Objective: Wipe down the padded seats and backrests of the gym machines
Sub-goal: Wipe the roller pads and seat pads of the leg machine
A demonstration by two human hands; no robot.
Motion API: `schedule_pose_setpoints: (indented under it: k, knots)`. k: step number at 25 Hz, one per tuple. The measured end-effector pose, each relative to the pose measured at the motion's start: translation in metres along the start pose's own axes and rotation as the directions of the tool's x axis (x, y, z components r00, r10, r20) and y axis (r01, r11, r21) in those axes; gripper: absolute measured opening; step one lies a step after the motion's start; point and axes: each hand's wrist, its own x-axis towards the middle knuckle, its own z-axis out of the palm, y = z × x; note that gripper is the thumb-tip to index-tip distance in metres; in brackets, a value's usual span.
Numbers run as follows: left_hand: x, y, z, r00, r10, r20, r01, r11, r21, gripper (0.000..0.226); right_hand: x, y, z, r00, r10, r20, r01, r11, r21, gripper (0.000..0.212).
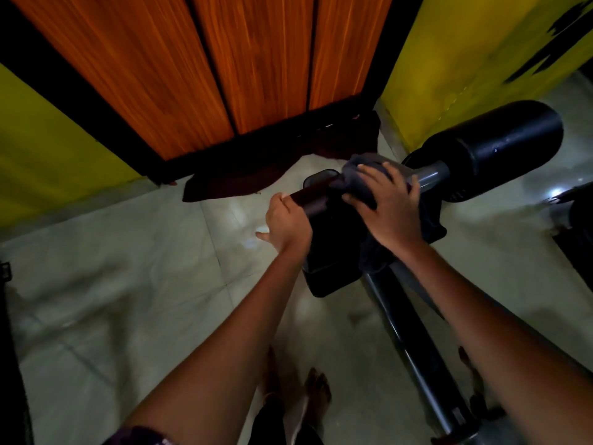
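The left hand (288,223) curls its grip around the end of a dark cylindrical roller pad (313,199) at the top of a black padded seat (330,252). The right hand (388,207) presses down with spread fingers on a grey cloth (359,179), draped over the bar just right of that pad. A larger black roller pad (510,139) sits farther right, above the pale tiled floor (144,268).
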Motion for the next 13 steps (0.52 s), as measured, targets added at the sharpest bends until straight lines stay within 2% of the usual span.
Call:
schedule_pose_setpoints:
  k: [2, 3, 4, 5, 7, 9, 10, 13]
  knots:
    - [-0.011, -0.012, 0.003, 0.991, 0.120, -0.064, -0.126, 0.987, -0.098, 0.039, 0.025, 0.015, -0.012, 0.970, 0.244, 0.010, -0.242, 0.957, 0.161, 0.049]
    - [-0.014, -0.017, 0.005, 0.978, 0.184, -0.096, -0.194, 0.974, -0.114, 0.039, 0.033, 0.013, -0.014, 0.940, 0.342, 0.015, -0.337, 0.919, 0.202, 0.047]
    - [-0.016, -0.023, 0.006, 0.961, 0.248, -0.122, -0.262, 0.958, -0.113, 0.040, 0.035, 0.003, -0.011, 0.927, 0.374, 0.005, -0.369, 0.914, 0.166, 0.047]
    - [-0.018, -0.029, 0.007, 0.943, 0.306, -0.131, -0.320, 0.943, -0.098, 0.043, 0.029, -0.009, -0.004, 0.943, 0.332, -0.012, -0.330, 0.939, 0.094, 0.049]
    - [-0.024, -0.041, 0.008, 0.904, 0.414, -0.111, -0.422, 0.905, -0.060, 0.050, 0.006, -0.022, 0.009, 0.993, 0.112, -0.025, -0.112, 0.993, 0.026, 0.052]
    - [-0.032, -0.051, 0.007, 0.860, 0.504, -0.086, -0.508, 0.861, -0.035, 0.057, -0.007, -0.012, 0.004, 0.997, -0.072, 0.004, 0.073, 0.997, -0.033, 0.056]
    - [-0.034, -0.053, 0.006, 0.850, 0.522, -0.075, -0.525, 0.850, -0.036, 0.057, -0.002, -0.002, -0.002, 0.998, -0.062, 0.022, 0.063, 0.997, -0.044, 0.058]
    - [-0.026, -0.056, 0.001, 0.846, 0.529, -0.062, -0.533, 0.843, -0.071, 0.050, 0.020, 0.005, -0.004, 0.967, 0.256, 0.014, -0.256, 0.966, 0.035, 0.056]
